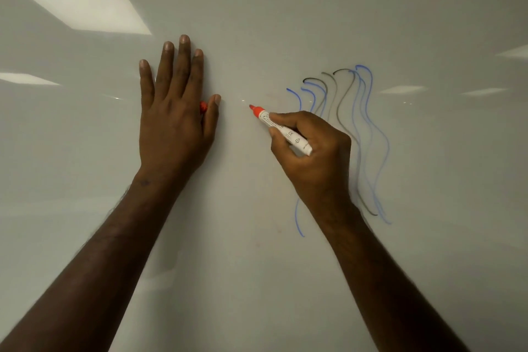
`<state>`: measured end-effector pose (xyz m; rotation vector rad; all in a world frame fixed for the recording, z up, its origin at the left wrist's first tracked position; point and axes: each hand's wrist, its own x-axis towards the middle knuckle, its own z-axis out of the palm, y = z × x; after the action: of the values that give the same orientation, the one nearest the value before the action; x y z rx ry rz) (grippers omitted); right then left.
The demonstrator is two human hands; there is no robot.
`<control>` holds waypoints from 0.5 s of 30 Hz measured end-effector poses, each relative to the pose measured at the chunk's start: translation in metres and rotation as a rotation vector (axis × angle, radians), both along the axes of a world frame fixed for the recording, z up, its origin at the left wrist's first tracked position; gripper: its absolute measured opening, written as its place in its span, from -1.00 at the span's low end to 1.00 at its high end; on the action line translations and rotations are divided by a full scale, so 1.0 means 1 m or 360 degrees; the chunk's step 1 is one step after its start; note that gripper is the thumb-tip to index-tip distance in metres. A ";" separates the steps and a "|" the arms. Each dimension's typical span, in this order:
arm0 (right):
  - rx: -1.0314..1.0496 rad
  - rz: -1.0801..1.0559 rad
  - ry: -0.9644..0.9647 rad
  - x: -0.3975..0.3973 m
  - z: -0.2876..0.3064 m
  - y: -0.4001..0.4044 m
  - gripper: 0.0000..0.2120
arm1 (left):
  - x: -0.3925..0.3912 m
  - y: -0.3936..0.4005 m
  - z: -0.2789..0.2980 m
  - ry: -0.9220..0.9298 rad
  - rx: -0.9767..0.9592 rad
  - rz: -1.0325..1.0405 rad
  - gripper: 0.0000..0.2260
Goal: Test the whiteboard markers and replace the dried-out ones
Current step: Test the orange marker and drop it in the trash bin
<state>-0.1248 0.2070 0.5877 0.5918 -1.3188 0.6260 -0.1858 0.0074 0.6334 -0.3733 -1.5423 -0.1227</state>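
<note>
The right hand (311, 151) curls its fingers (281, 118) round a white-barrelled red whiteboard marker (281, 130), tip at the glossy whiteboard (257, 23). The left hand (174, 120) lies flat, fingers straight, a red cap (203, 106) peeking beneath it.

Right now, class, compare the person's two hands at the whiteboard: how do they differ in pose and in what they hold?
The left hand lies flat with straight fingers on the whiteboard; the right hand curls round a red marker. A small red piece, perhaps the cap, shows under the left hand; the right aims the marker's tip at the board. Both are bare.
</note>
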 end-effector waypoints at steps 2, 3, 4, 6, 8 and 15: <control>-0.0167 0.0036 -0.0001 0.000 -0.008 0.002 -0.90 | 0.000 0.000 0.000 0.0001 -0.0003 0.0001 -0.46; -0.0247 0.0060 -0.0004 0.001 -0.016 0.003 -0.91 | 0.000 -0.001 0.000 0.0000 -0.0001 0.0002 -0.46; -0.0271 0.0055 -0.0009 0.003 -0.026 0.003 -0.92 | 0.000 -0.001 0.000 0.0000 0.0001 0.0002 -0.46; -0.0176 -0.0055 -0.0015 0.007 -0.052 0.002 -0.92 | -0.001 0.000 0.000 0.0000 -0.0003 0.0003 -0.46; -0.0115 -0.0129 -0.0029 0.010 -0.079 0.003 -0.92 | -0.002 0.001 0.000 -0.0003 -0.0013 0.0007 -0.46; -0.0099 -0.0225 -0.0141 0.019 -0.132 0.022 -0.94 | -0.002 0.000 -0.001 -0.0003 -0.0018 -0.0038 -0.46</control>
<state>-0.1056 0.2289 0.4552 0.4202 -1.4058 0.5804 -0.1874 0.0075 0.6325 -0.4008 -1.5414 -0.1327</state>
